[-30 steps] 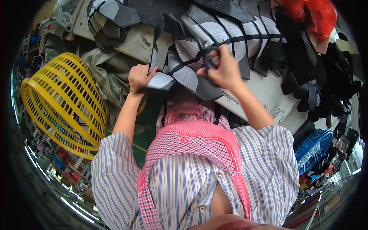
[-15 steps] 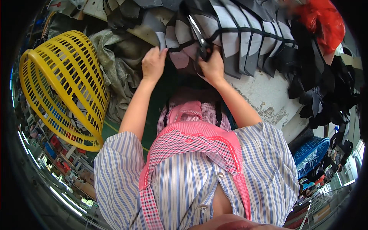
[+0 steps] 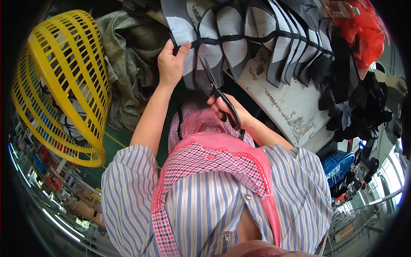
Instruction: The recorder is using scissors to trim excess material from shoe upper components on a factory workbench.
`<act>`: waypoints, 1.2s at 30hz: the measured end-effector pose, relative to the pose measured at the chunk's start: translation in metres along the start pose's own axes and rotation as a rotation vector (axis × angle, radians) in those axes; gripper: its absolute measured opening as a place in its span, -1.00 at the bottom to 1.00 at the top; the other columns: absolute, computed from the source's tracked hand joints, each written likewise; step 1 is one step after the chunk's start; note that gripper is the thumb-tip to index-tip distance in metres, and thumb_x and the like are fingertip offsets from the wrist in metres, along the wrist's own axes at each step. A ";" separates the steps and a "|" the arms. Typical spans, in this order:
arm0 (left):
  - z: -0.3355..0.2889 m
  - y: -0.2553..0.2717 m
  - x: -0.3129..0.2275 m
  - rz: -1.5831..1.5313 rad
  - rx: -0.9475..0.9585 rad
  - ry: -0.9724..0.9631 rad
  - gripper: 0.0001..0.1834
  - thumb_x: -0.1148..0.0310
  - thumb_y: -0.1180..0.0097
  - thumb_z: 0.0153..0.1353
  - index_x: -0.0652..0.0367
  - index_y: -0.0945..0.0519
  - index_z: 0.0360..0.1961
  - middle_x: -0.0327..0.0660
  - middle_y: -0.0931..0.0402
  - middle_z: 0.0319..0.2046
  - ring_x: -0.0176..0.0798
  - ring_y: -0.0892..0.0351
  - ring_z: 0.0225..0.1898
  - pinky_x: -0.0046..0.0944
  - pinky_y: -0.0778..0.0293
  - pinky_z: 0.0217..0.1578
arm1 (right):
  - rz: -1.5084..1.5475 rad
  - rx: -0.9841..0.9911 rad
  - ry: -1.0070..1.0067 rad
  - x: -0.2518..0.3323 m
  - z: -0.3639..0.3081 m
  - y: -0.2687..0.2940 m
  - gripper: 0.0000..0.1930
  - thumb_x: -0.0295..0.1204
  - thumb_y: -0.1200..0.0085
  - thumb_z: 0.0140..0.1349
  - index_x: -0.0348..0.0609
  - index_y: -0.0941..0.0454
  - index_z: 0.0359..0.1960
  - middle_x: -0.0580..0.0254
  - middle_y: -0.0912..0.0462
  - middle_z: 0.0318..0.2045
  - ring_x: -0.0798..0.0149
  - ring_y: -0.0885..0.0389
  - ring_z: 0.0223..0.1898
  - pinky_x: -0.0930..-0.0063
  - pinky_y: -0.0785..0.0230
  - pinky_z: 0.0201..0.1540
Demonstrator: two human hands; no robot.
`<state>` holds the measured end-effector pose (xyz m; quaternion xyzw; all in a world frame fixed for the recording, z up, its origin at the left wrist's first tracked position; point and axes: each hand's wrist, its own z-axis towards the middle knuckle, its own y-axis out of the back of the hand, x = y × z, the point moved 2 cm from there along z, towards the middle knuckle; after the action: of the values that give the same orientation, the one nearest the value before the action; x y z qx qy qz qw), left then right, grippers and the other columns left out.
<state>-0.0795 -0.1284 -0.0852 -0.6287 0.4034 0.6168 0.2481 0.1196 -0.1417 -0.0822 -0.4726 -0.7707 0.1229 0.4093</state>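
A string of grey and black fabric pieces [image 3: 233, 53], joined by a narrow black strip [image 3: 257, 38], stretches across the top. My left hand [image 3: 172, 64] pinches the strip's left end, with the thumb on the front of a piece. Scissors with black handles [image 3: 231, 109] are in my right hand [image 3: 233, 110], lower and nearer to my body. Their blades [image 3: 207, 70] point up and left, in front of the hanging pieces just right of my left hand. Whether the blade tips touch the fabric, I cannot tell.
At the left a yellow plastic basket [image 3: 70, 81] lies tilted, light pieces inside, next to a crumpled grey-green cloth [image 3: 124, 64]. A worn white tabletop [image 3: 291, 115] is under the string. Right of it are black scraps [image 3: 355, 103], a red plastic bag [image 3: 361, 30] and a blue basket [image 3: 338, 167].
The scissors have come down and toward my body, with their handles lower. My left hand now grips the strip's end, and the pieces there are spread out more openly.
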 end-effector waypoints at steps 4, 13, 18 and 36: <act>-0.009 -0.003 -0.018 0.296 -0.159 -0.260 -0.75 0.26 -0.01 0.07 0.27 -0.43 -0.42 -0.05 -0.43 -0.51 -0.04 -0.43 -0.46 -0.25 -0.33 -0.44 | -0.037 0.005 0.068 0.005 0.013 -0.011 -0.51 0.03 0.08 0.05 -0.23 -0.33 -0.32 0.42 -0.26 -0.62 0.56 -0.20 -0.63 0.72 -0.10 -0.59; -0.010 -0.001 -0.019 0.261 -0.209 -0.209 -0.74 0.26 0.02 0.10 0.29 -0.39 -0.48 -0.01 -0.41 -0.55 -0.02 -0.41 -0.50 -0.21 -0.31 -0.47 | -0.237 -0.236 0.149 0.030 0.021 -0.029 -0.51 0.08 0.12 0.05 -0.18 -0.32 -0.53 0.46 -0.22 -0.74 0.58 -0.16 -0.70 0.70 -0.08 -0.65; -0.002 0.010 -0.027 -0.542 -0.171 0.124 -0.76 0.31 0.17 0.20 0.27 -0.41 -0.43 -0.38 -0.38 -0.48 -0.55 -0.23 -0.43 -0.51 -0.21 -0.38 | -0.551 -0.299 0.244 0.026 0.011 -0.025 -0.64 -0.20 -0.06 -0.11 -0.26 -0.30 -0.47 0.26 -0.33 -0.71 0.33 -0.38 -0.63 0.47 -0.22 -0.55; -0.007 0.009 -0.074 -0.188 -0.089 -0.095 -0.79 0.35 0.19 0.21 0.28 -0.39 -0.43 -0.39 -0.31 -0.56 -0.55 -0.17 -0.49 -0.54 -0.15 -0.46 | -1.045 -0.658 0.286 0.059 0.016 -0.031 -0.50 0.00 -0.14 -0.26 -0.21 -0.30 -0.58 0.08 -0.44 -0.72 0.00 -0.47 -0.58 0.26 -0.27 -0.50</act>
<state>-0.0766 -0.1243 -0.0104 -0.6442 0.3025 0.6373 0.2954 0.0752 -0.1060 -0.0442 -0.1466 -0.8349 -0.4009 0.3476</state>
